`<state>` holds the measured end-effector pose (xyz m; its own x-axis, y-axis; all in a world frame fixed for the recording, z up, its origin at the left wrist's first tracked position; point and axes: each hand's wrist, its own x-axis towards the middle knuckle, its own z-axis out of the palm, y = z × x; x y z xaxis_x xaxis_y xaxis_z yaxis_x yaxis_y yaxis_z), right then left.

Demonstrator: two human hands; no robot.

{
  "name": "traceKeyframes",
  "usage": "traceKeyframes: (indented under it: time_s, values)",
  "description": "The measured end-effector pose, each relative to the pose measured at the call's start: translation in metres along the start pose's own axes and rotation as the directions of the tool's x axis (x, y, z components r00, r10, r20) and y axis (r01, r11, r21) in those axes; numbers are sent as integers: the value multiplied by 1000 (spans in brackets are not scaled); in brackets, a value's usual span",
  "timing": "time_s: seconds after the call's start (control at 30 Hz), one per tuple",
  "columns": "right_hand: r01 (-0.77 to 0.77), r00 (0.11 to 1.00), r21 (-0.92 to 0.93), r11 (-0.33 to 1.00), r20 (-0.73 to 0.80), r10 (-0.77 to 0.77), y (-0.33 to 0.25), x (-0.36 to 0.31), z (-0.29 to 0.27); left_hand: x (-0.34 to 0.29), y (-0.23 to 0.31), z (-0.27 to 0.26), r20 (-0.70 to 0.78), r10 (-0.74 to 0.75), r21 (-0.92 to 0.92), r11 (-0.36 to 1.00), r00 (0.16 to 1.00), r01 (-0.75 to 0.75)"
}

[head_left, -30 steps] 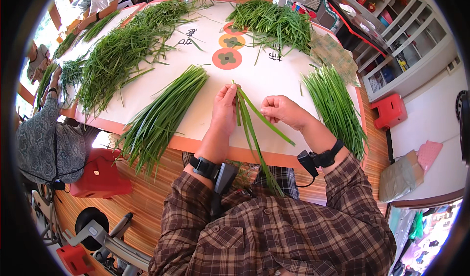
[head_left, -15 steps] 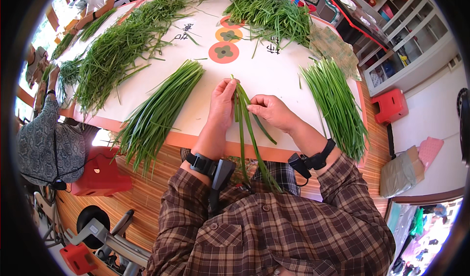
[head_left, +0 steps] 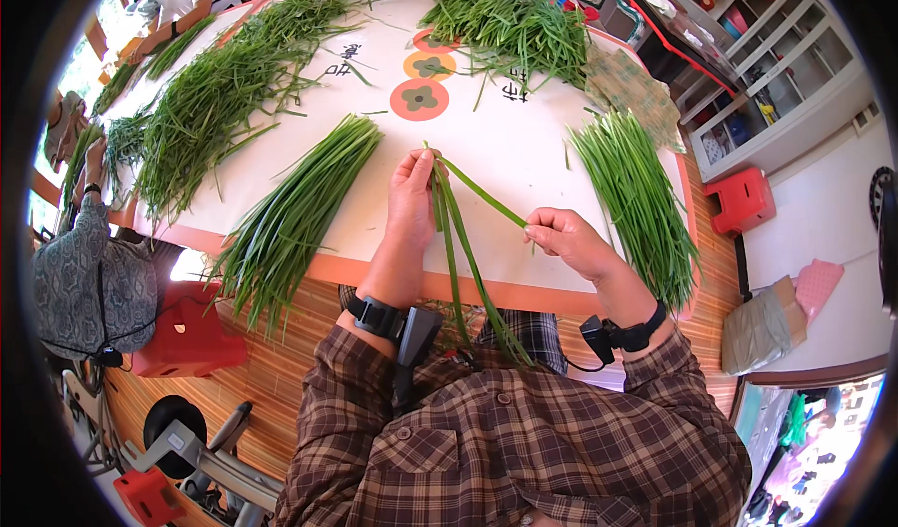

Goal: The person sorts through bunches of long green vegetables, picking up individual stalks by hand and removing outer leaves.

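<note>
Over the near part of the table, my left hand point(head_left: 412, 183) is closed, pinching the upper ends of a few long chive stalks point(head_left: 458, 237) that hang toward my lap. Out to the right, my right hand point(head_left: 568, 237) is closed on one blade of the same chives, which stretches taut between both hands. A neat bunch of chives point(head_left: 299, 214) lies to the left of my hands, overhanging the near edge. Another neat bunch point(head_left: 638, 200) lies to the right, its pale ends pointing away from me.
A long loose heap of chives point(head_left: 229, 92) covers the table's left side; a further pile point(head_left: 514, 36) lies at the back. Patterned cloth point(head_left: 636, 97) sits at the far right. A person in a grey patterned sleeve point(head_left: 94, 284) is at the left, near a red stool point(head_left: 192, 331).
My right hand has moved right and slightly down, drawing one chive blade away from the others. The left hand keeps its pinch on the stalks.
</note>
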<state>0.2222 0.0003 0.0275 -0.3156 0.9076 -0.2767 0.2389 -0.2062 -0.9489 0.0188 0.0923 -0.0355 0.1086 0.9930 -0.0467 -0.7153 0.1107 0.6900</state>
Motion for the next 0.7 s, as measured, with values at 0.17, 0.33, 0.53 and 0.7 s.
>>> traceKeyframes:
  time_s: [0.17,0.33,0.53,0.7]
  values:
    - [-17,998,148,989,-52,25,8,-22,-14,2,-1,-3,20,15,13,1000,1000,-15]
    - [107,983,388,915,-179,-39,13,-30,-30,1,0,-3,56,26,47,999,998,-28]
    - [245,951,512,823,-292,-101,10,-29,-39,-2,4,1,60,-8,53,999,998,5]
    - [226,954,412,883,-275,-117,11,-31,-38,-4,6,3,65,-44,61,997,997,40]
